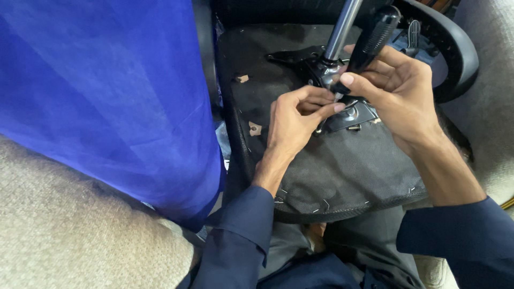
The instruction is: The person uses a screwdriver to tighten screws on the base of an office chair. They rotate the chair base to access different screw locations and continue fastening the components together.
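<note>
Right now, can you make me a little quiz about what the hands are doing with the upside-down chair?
1. True or false: the right hand grips a screwdriver by its black handle.
2. Where do the left hand's fingertips rest?
A. on the blue cloth
B. at the screwdriver's tip, by the metal plate
C. on the armrest
3. Fill in: the shiny pole rises from the metal plate fixed on the chair's black ____.

Key:
1. True.
2. B. The left hand pinches right at the tip, apart from the blue cloth and the curved black armrest.
3. Underside, covered in stapled fabric.
</note>
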